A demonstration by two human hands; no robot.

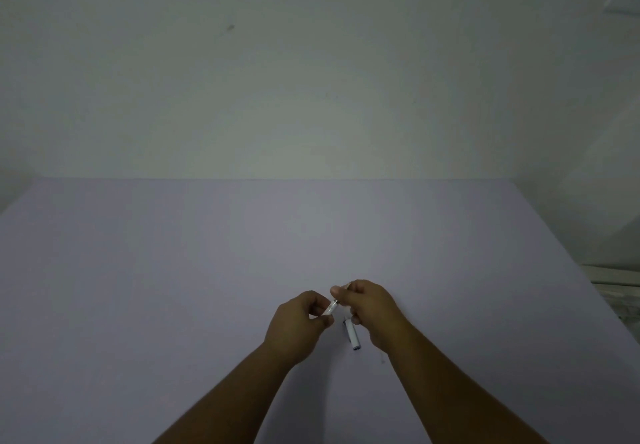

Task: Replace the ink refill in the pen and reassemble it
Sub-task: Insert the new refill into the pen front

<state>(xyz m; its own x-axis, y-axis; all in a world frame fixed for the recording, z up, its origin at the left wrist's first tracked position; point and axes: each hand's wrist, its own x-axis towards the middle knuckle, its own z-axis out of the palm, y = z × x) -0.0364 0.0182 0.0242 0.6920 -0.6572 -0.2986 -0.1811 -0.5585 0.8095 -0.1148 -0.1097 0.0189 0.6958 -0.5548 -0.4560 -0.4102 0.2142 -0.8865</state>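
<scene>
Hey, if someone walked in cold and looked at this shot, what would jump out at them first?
Two bare hands meeting low in the middle: the left hand and right hand both grip a thin white pen held slanted between them. Just below the right hand, a second white pen piece points toward the camera; whether it is held or lying down is unclear. All else is the bare lavender table and a pale wall.
</scene>
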